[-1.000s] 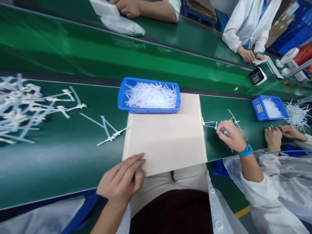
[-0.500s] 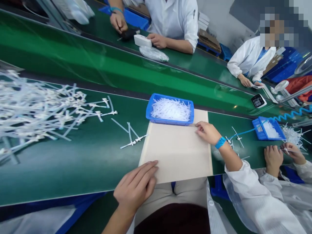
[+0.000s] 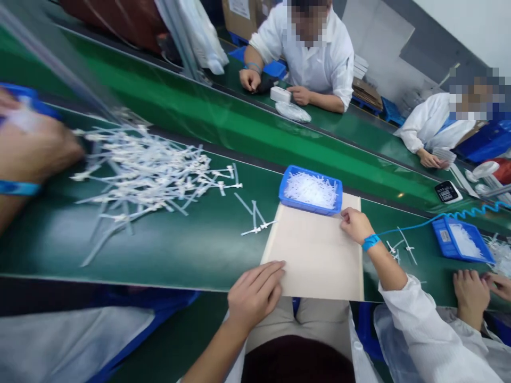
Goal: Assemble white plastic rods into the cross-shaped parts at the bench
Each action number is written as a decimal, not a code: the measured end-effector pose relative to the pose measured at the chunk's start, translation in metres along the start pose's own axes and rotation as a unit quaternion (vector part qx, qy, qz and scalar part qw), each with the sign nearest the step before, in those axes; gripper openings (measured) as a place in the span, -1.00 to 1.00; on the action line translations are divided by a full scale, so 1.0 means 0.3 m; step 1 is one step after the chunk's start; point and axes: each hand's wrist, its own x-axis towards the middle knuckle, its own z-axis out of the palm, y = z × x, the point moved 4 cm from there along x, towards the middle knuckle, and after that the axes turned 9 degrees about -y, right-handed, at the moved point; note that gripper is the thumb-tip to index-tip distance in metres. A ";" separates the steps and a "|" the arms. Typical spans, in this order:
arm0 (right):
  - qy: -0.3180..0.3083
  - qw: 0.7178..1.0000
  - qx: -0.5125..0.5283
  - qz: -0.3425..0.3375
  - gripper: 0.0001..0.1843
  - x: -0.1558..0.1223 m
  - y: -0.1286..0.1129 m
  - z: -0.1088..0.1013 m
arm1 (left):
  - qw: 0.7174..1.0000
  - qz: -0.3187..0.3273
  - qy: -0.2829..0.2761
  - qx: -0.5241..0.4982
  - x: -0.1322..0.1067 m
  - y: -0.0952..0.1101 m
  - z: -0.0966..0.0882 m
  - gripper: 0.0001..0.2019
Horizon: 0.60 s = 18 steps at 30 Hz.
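The person's left hand (image 3: 255, 295) lies flat and open on the near edge of a beige board (image 3: 313, 255), its fingers loosely together and holding nothing. The right hand (image 3: 355, 224) is also open and appears empty, with its fingertips resting at the board's far corner and a blue wristband (image 3: 371, 242) around the wrist.

The board lies flat on a green belt bench (image 3: 120, 250), directly in front of the person's lap. Its long axis seems to run away from the person toward the far side of the bench, though the tilted view makes this hard to confirm.

A blue plastic tray (image 3: 310, 208) packed with white plastic strips sits touching the board's far edge. Just left of the board lie a few loose T-shaped plastic pieces (image 3: 255, 223). Farther left is a large tangled pile of similar pieces (image 3: 147, 175), with a co-worker's blurred hand (image 3: 35, 149) beside it. Just right of the board are more loose pieces (image 3: 403, 244), followed by a second blue tray (image 3: 437, 236) and a co-worker's hand (image 3: 471, 295).

The board appears unfastened on the glossy bench, so a firm push from either hand could slide it. If it shifted against the tray, the tray could tip and spill strips among the loose pieces.
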 end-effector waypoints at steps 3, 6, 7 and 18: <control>0.041 0.999 0.021 0.028 -0.69 0.062 0.007 -0.020 | 0.998 -0.042 -0.027 -0.026 0.001 0.005 -0.001 -0.73; 0.084 0.994 0.048 0.055 -0.61 0.119 0.005 -0.063 | 0.989 -0.108 -0.063 -0.073 0.011 -0.016 -0.008 -0.76; 0.099 0.992 0.059 0.060 -0.56 0.129 0.002 -0.079 | 0.985 -0.130 -0.067 -0.095 0.019 -0.034 -0.012 -0.77; 0.196 0.919 0.335 -0.062 -0.59 -0.042 -0.108 -0.010 | 0.946 -0.164 -0.274 0.054 0.254 -0.328 0.040 -0.80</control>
